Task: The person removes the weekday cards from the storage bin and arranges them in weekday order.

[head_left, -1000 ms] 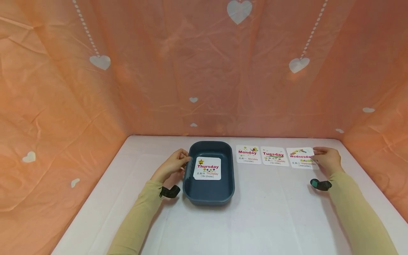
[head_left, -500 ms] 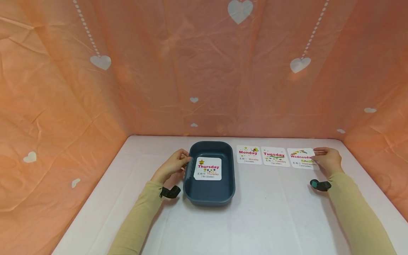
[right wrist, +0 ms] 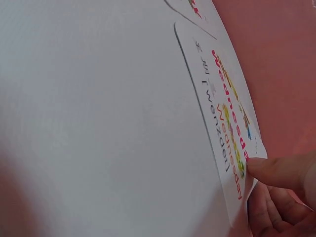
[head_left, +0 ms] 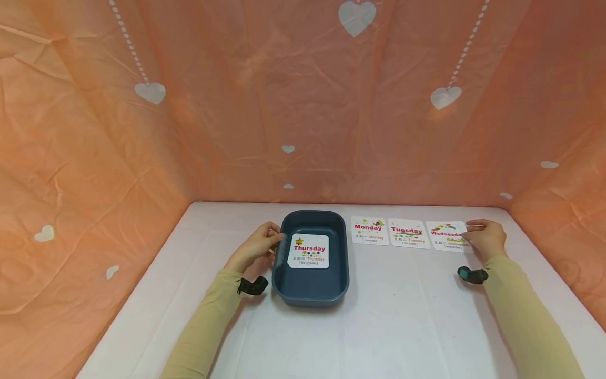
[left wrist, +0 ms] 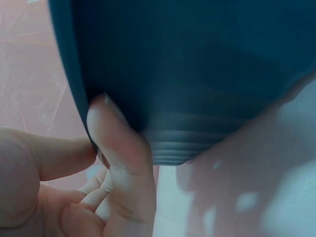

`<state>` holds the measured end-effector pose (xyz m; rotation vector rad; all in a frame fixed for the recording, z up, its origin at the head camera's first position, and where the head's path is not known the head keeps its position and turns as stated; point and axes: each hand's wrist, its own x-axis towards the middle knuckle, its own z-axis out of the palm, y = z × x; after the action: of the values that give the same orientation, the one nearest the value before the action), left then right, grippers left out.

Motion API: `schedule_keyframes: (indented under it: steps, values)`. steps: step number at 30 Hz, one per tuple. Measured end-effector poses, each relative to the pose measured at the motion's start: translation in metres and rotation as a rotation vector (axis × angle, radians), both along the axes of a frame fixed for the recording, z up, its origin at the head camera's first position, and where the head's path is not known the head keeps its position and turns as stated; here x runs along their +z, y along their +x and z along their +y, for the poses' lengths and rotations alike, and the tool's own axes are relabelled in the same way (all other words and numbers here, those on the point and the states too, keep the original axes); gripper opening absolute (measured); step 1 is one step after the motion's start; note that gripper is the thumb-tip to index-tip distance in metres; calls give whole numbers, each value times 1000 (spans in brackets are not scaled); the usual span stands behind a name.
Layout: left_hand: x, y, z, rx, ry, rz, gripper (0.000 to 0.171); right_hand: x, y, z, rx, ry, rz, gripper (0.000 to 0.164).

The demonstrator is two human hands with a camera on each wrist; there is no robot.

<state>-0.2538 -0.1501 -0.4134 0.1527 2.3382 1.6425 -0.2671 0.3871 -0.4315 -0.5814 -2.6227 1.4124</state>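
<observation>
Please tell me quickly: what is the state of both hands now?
Left hand: closed, pinching the left side of the dark blue rectangular tray.
Right hand: closed, pinching the right edge of the white square Wednesday card.

The Thursday card [head_left: 307,251] in the tray [head_left: 310,287] bore "Thursday" in large crimson letters, with "Thursday" again in smaller print beneath. On the bench [head_left: 388,316], the Monday card [head_left: 370,231] read "Monday" twice, the Tuesday card [head_left: 409,235] "Tuesday" twice. On the Wednesday card [head_left: 445,239], the large heading showed as "Wednesda", its end under the right hand [head_left: 490,239]; the smaller "Wednesday" and a bracketed "wenzdei" read clearly in the right wrist view. Chinese characters beside the smaller words, and the other bracketed lines, were too small to read surely.
</observation>
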Motion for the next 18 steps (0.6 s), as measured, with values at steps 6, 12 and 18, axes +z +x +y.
schedule_keyframes:
  steps: [6, 12, 18]
  values:
    - [-1, 0, 0, 4, 1, 3, 14, -1, -1, -1, -16, -23, 0, 53]
    - [-1, 0, 0, 4, -7, 7, 14, 0, 0, -1, -24, -23, -4, 52]
    - [-1, 0, 0, 10, -6, 10, 15, 2, 1, -5, -32, 40, 35, 47]
